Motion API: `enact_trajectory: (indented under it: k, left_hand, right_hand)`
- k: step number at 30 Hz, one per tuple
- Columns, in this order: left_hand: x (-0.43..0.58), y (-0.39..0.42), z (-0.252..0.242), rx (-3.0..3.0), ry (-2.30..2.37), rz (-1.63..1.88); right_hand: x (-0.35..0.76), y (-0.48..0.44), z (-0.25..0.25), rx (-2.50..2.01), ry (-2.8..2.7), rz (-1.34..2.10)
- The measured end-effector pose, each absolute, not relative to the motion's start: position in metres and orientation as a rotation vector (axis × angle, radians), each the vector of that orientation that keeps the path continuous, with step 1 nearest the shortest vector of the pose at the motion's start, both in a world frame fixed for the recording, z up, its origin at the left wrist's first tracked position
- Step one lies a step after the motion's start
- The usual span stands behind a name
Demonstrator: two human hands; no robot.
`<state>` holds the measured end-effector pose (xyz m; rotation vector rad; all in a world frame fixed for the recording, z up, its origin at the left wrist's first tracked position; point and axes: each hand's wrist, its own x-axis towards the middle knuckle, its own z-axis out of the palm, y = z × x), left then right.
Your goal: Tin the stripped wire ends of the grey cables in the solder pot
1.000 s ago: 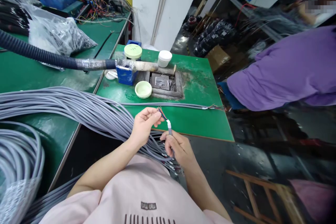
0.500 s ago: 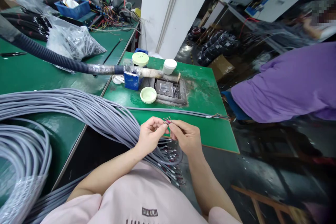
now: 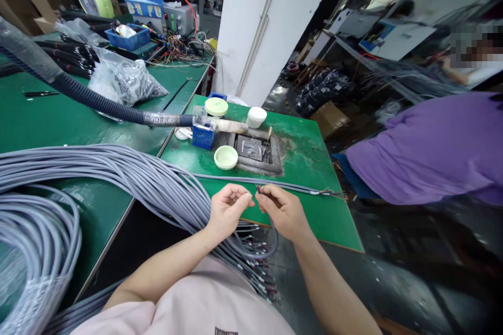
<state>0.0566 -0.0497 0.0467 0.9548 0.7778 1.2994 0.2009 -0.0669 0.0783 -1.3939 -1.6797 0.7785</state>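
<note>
My right hand (image 3: 285,212) is closed in a pinch around the thin coloured wires (image 3: 258,188) at the stripped end of a grey cable. Facing it, my left hand (image 3: 230,210) has thumb and forefinger pressed together on what looks like one of those wires, a small gap from the right fingertips. The cable (image 3: 274,235) loops down below my right hand. Beneath my hands hangs a cluster of stripped cable ends (image 3: 261,267), and the thick bundle of grey cables (image 3: 157,170) sweeps in from the left.
Two finished-looking cables (image 3: 283,184) lie across the green table (image 3: 306,152). Behind them are a solder pot (image 3: 251,149), a pale green dish (image 3: 226,157), a white jar (image 3: 257,116) and an extraction hose (image 3: 98,104). A person in purple (image 3: 424,146) is at right.
My hands have moved slightly apart, and the wire ends now stay mainly at my right fingertips. The view has tilted up, so the table sits lower in the picture.
</note>
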Motion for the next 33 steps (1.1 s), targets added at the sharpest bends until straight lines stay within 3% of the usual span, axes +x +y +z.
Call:
enact_trajectory:
  k: [6, 15, 33]
  left_hand:
    - [0.015, -0.028, 0.037, 1.122, 1.02, 1.544]
    - [-0.017, -0.012, -0.003, 2.098, 1.382, 1.163]
    - [-0.016, -0.015, -0.01, 2.127, 1.351, 1.213]
  right_hand:
    - [0.198, -0.021, 0.098, -1.519, -1.761, 0.636]
    - [0.171, 0.078, 0.087, -1.896, -2.298, 0.333]
    - [0.142, 0.101, 0.078, -2.162, -2.68, 0.063]
